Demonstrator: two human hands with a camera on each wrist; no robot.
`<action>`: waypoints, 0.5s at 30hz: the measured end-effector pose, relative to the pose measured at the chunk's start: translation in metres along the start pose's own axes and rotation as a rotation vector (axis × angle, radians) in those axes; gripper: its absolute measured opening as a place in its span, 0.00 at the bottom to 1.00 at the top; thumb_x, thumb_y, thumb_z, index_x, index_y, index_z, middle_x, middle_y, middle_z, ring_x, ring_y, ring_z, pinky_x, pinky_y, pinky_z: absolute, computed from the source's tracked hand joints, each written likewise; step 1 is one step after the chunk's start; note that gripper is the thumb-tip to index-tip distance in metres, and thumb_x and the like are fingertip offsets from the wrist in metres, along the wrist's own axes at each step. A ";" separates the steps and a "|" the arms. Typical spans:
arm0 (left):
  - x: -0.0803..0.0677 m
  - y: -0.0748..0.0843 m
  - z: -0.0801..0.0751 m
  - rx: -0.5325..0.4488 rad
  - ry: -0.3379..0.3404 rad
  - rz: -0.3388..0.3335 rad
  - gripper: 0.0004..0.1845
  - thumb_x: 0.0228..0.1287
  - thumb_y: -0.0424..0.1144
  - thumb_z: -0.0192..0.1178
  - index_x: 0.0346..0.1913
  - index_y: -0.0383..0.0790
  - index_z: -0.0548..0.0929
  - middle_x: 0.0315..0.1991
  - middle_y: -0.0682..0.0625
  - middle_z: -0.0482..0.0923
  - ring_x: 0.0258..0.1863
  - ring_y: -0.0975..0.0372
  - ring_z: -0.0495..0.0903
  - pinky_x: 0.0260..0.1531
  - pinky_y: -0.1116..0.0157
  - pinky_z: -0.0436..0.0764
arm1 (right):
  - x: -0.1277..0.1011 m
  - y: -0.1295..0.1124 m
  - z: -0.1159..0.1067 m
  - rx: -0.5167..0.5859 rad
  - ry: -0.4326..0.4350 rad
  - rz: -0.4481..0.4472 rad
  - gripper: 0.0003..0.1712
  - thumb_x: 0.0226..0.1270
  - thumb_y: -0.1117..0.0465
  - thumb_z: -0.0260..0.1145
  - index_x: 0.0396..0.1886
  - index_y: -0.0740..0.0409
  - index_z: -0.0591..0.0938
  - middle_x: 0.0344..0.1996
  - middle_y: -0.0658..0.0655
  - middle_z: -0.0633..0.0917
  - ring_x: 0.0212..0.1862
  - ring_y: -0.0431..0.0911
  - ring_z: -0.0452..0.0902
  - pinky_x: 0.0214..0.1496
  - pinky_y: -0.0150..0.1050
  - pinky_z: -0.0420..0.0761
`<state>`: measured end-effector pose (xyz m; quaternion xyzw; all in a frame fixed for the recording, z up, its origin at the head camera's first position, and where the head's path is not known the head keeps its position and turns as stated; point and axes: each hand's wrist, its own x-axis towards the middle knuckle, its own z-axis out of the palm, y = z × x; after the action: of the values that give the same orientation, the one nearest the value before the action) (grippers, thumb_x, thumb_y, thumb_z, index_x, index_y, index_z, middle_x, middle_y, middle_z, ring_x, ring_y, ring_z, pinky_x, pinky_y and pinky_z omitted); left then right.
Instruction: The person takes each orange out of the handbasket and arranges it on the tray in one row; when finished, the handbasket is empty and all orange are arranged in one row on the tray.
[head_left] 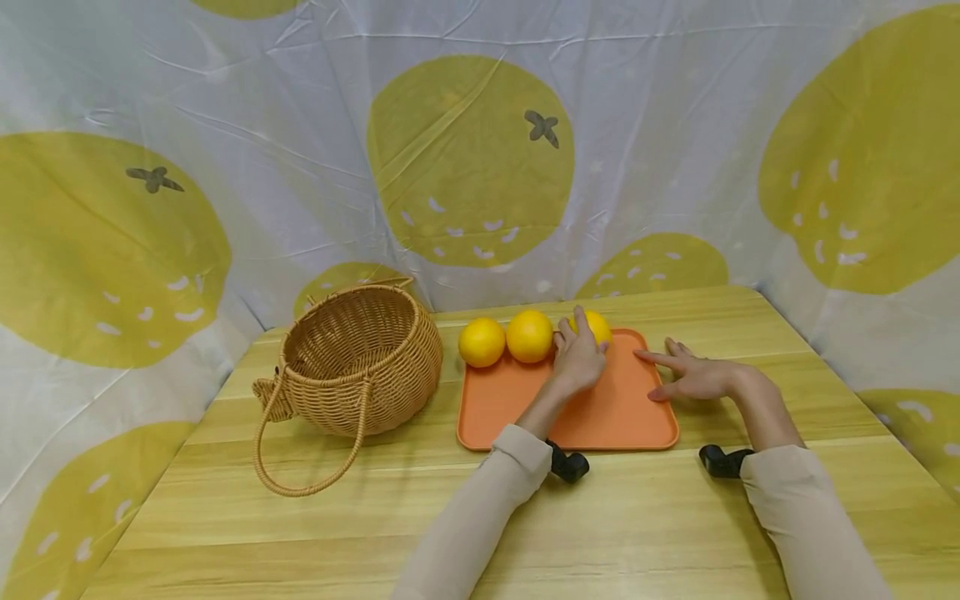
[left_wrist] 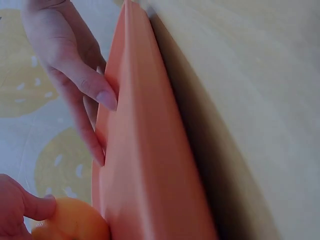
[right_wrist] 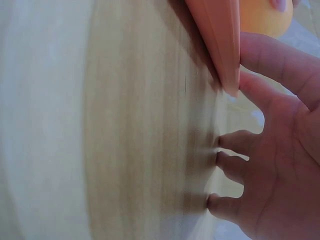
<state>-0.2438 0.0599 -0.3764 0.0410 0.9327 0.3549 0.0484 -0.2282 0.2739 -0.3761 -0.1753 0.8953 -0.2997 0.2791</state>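
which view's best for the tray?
Head view: the whole tray shows, with three oranges at its far edge. Left wrist shows only its rim edge-on; right wrist shows just one corner beside the right hand.

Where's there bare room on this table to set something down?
Bare wood runs along the near edge of the table, in front of the basket and tray. The tray's near half is also bare. Crowded: its far edge, with three oranges, the left hand, and the right hand beside it.

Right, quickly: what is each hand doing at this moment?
Left hand: fingers curled over the right-most orange on the tray.
Right hand: open, fingers flat at the tray's right edge.
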 end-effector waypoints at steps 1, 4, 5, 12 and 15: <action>0.001 0.001 0.001 -0.001 0.004 -0.015 0.41 0.81 0.44 0.51 0.85 0.47 0.41 0.82 0.36 0.44 0.80 0.44 0.54 0.73 0.52 0.69 | 0.000 0.000 0.000 -0.003 0.001 -0.001 0.53 0.73 0.43 0.67 0.85 0.58 0.51 0.78 0.80 0.27 0.78 0.76 0.16 0.69 0.83 0.31; 0.002 0.005 0.002 -0.010 0.021 -0.052 0.41 0.81 0.45 0.52 0.85 0.48 0.41 0.83 0.38 0.44 0.80 0.46 0.53 0.72 0.51 0.70 | 0.000 0.001 0.000 -0.005 0.000 -0.004 0.53 0.73 0.43 0.67 0.85 0.58 0.51 0.78 0.80 0.27 0.78 0.76 0.16 0.69 0.83 0.31; 0.002 0.005 0.002 -0.012 0.022 -0.057 0.41 0.81 0.44 0.52 0.85 0.48 0.41 0.83 0.38 0.43 0.81 0.46 0.52 0.73 0.51 0.69 | 0.000 0.001 0.000 -0.004 0.000 -0.005 0.53 0.73 0.43 0.67 0.85 0.58 0.51 0.78 0.80 0.27 0.78 0.76 0.16 0.69 0.83 0.31; 0.000 0.005 0.005 0.011 0.070 -0.019 0.41 0.79 0.43 0.55 0.85 0.47 0.46 0.85 0.45 0.44 0.84 0.46 0.47 0.73 0.46 0.70 | 0.000 0.001 0.001 -0.009 -0.001 -0.009 0.53 0.73 0.43 0.67 0.85 0.58 0.51 0.77 0.81 0.27 0.77 0.77 0.16 0.68 0.83 0.32; 0.000 0.004 0.005 0.024 0.086 -0.003 0.40 0.78 0.44 0.56 0.84 0.46 0.48 0.84 0.46 0.47 0.83 0.47 0.51 0.72 0.46 0.71 | 0.001 0.001 0.000 -0.013 0.001 -0.009 0.53 0.73 0.43 0.67 0.84 0.58 0.51 0.77 0.81 0.27 0.77 0.77 0.17 0.68 0.83 0.32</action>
<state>-0.2429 0.0659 -0.3776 0.0250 0.9383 0.3449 0.0082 -0.2289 0.2738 -0.3772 -0.1809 0.8966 -0.2951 0.2763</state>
